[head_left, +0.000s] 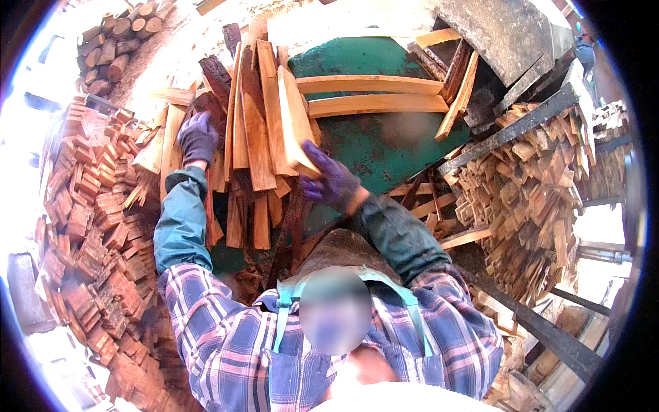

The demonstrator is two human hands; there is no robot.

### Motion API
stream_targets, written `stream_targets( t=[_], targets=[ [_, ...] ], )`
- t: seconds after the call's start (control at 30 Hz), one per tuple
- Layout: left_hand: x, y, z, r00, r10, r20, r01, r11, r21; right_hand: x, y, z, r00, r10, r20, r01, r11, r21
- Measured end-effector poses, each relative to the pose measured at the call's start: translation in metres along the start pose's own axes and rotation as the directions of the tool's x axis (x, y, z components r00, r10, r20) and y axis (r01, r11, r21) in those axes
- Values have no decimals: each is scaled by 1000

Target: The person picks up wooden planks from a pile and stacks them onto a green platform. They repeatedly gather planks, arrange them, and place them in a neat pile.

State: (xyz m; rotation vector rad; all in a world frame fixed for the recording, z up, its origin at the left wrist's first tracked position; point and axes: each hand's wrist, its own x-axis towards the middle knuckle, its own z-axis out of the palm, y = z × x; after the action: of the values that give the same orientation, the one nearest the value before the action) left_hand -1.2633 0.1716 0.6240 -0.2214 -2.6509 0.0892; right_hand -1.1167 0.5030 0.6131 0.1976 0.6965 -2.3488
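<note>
My right hand, in a dark purple glove, grips the near end of a pale split wooden slat, with fingers and thumb on either side of it. The slat leans along the right side of a pile of split wood. At the left of that pile is my gloved left hand, its fingers apart and resting by a dark bark-edged piece. I see nothing held in it. Two long slats lie across the green metal surface beyond my right hand.
Stacked split firewood rises on the left, and another stack stands on the right behind a dark beam. Round logs are piled at the far left. Several pieces lean at the green surface's right edge.
</note>
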Motion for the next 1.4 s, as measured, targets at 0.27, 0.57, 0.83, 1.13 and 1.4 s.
stream_targets(
  t=[0.27, 0.57, 0.83, 1.13, 1.4],
  targets=[
    [82, 185, 77, 999, 37, 36, -8, 806, -592, -100, -31, -131, 670, -490, 557, 509, -243, -826],
    [140, 323, 135, 630, 442, 639, -280, 896, -345, -147, -109, -227, 862, -243, -446, 49, 914, -404],
    [153, 314, 76, 631, 461, 624, -331, 887, -320, -133, -131, -218, 897, -422, -128, 194, 638, -745],
    [16, 232, 43, 469, 214, 857, 782, 350, -516, -92, -93, -148, 968, -203, -150, 65, 774, -629],
    [-106, 273, 79, 502, 226, 835, 851, -300, -430, -33, -19, -157, 787, 454, -417, -562, 249, -789]
  ],
)
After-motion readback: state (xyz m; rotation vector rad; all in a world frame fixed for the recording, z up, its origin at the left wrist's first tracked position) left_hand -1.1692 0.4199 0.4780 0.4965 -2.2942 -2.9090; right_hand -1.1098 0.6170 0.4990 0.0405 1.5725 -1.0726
